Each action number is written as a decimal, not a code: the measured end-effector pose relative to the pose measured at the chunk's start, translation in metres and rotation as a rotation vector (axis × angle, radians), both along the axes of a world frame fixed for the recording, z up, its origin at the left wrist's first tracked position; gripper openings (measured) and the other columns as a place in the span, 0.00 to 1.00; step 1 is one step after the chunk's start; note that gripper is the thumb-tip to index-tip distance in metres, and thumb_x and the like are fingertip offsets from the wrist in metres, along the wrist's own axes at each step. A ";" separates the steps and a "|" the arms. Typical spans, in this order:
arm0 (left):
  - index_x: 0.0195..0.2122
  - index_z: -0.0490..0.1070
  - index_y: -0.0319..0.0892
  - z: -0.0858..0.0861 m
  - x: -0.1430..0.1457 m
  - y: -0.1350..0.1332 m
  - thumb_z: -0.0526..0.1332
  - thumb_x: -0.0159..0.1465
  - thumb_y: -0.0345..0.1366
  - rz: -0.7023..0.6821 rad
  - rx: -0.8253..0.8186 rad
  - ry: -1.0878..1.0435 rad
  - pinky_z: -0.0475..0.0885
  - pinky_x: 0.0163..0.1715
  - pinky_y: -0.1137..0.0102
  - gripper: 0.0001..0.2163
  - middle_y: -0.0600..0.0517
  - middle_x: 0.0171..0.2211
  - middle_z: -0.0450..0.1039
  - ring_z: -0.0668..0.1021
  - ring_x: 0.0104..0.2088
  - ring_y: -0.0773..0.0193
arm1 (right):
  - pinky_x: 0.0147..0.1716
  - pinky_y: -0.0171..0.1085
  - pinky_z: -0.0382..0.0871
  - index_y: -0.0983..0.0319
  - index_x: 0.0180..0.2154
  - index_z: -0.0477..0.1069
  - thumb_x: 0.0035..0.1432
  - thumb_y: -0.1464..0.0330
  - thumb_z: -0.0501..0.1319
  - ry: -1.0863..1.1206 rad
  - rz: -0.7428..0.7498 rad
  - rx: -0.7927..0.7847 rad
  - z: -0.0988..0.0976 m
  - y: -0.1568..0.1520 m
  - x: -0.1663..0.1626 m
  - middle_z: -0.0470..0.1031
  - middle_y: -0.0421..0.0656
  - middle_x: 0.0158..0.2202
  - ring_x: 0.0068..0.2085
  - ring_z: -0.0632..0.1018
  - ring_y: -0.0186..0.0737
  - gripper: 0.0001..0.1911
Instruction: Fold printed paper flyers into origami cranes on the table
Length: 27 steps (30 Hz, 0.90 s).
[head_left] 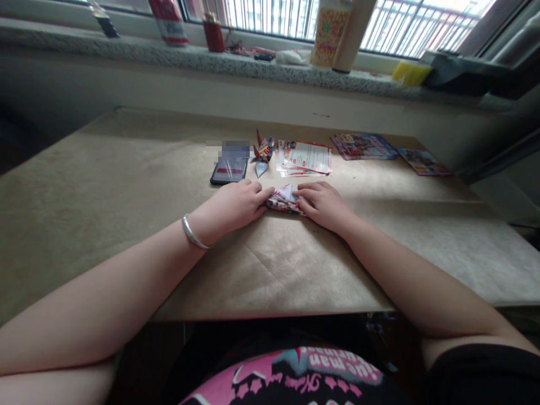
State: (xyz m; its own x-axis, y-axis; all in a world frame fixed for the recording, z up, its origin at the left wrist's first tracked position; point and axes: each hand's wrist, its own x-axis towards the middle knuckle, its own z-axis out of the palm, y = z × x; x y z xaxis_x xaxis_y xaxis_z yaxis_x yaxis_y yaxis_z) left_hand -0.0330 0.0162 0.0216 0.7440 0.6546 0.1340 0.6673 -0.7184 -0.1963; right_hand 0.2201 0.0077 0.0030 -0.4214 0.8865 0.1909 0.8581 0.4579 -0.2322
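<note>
A piece of printed paper (283, 201), folded into a small pointed shape with a pale triangular flap, lies on the table between my hands. My left hand (241, 201), with a silver bracelet (193, 233) on the wrist, pinches its left end between thumb and fingers. On the right end, the bent fingers and thumb of my right hand (323, 203) close on the paper too. Just beyond it stands a colourful folded paper figure (264, 151) with pointed tips. Beside that figure lies a phone (229, 163), its screen partly blurred.
Loose printed sheets (310, 157) lie past my right hand, with stacks of colourful cards (367, 147) farther right. The table (105, 208) runs back to a wall. Above it, a stone windowsill (253, 64) holds a can (169, 22), a red container (213, 35) and a patterned cup (330, 34).
</note>
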 end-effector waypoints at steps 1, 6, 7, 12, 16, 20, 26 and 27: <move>0.60 0.67 0.39 0.002 -0.003 0.000 0.50 0.70 0.36 0.017 -0.006 0.024 0.73 0.45 0.62 0.19 0.42 0.45 0.75 0.77 0.44 0.53 | 0.60 0.51 0.63 0.57 0.54 0.76 0.67 0.58 0.54 -0.003 0.012 -0.002 0.001 0.000 0.001 0.74 0.45 0.59 0.59 0.70 0.51 0.21; 0.60 0.66 0.38 0.003 -0.007 0.007 0.51 0.64 0.31 0.128 -0.125 -0.068 0.74 0.46 0.63 0.23 0.42 0.45 0.75 0.79 0.44 0.53 | 0.59 0.50 0.64 0.57 0.55 0.75 0.66 0.52 0.54 0.000 0.043 0.015 0.004 -0.002 0.002 0.75 0.47 0.58 0.58 0.71 0.51 0.25; 0.61 0.65 0.36 0.002 -0.007 0.008 0.52 0.63 0.32 0.149 -0.162 -0.112 0.73 0.50 0.62 0.24 0.41 0.49 0.75 0.78 0.48 0.52 | 0.59 0.50 0.64 0.57 0.55 0.75 0.66 0.51 0.54 0.000 0.042 0.016 0.004 -0.003 0.002 0.75 0.47 0.58 0.58 0.71 0.51 0.25; 0.64 0.62 0.34 0.000 -0.005 0.013 0.54 0.61 0.34 0.253 -0.355 -0.259 0.68 0.59 0.62 0.28 0.39 0.58 0.70 0.74 0.57 0.52 | 0.59 0.50 0.64 0.58 0.55 0.75 0.66 0.52 0.55 0.004 0.039 0.008 0.003 -0.002 0.002 0.74 0.48 0.59 0.59 0.70 0.51 0.25; 0.62 0.64 0.34 0.001 -0.005 0.014 0.55 0.60 0.33 0.287 -0.376 -0.324 0.70 0.58 0.62 0.27 0.41 0.55 0.73 0.76 0.54 0.53 | 0.59 0.50 0.64 0.58 0.56 0.74 0.65 0.52 0.55 0.004 0.043 0.004 0.001 -0.002 0.002 0.73 0.48 0.59 0.59 0.70 0.51 0.25; 0.54 0.72 0.37 -0.001 -0.007 0.017 0.54 0.57 0.30 0.249 -0.366 -0.334 0.71 0.55 0.62 0.23 0.43 0.49 0.76 0.77 0.50 0.54 | 0.59 0.50 0.64 0.59 0.56 0.74 0.65 0.53 0.56 0.000 0.052 0.009 0.002 -0.002 0.003 0.74 0.48 0.59 0.59 0.70 0.52 0.25; 0.51 0.74 0.38 -0.001 -0.007 0.017 0.54 0.58 0.33 0.210 -0.363 -0.365 0.72 0.52 0.61 0.20 0.43 0.47 0.77 0.77 0.48 0.53 | 0.60 0.49 0.64 0.58 0.56 0.74 0.65 0.54 0.57 0.001 0.068 0.015 0.002 -0.003 0.004 0.74 0.48 0.59 0.59 0.71 0.51 0.24; 0.51 0.75 0.39 -0.001 -0.006 0.017 0.54 0.59 0.34 0.224 -0.379 -0.379 0.72 0.51 0.62 0.20 0.44 0.46 0.77 0.78 0.46 0.53 | 0.60 0.49 0.64 0.58 0.56 0.74 0.65 0.54 0.56 0.003 0.069 0.016 0.002 -0.003 0.004 0.74 0.48 0.58 0.59 0.71 0.51 0.24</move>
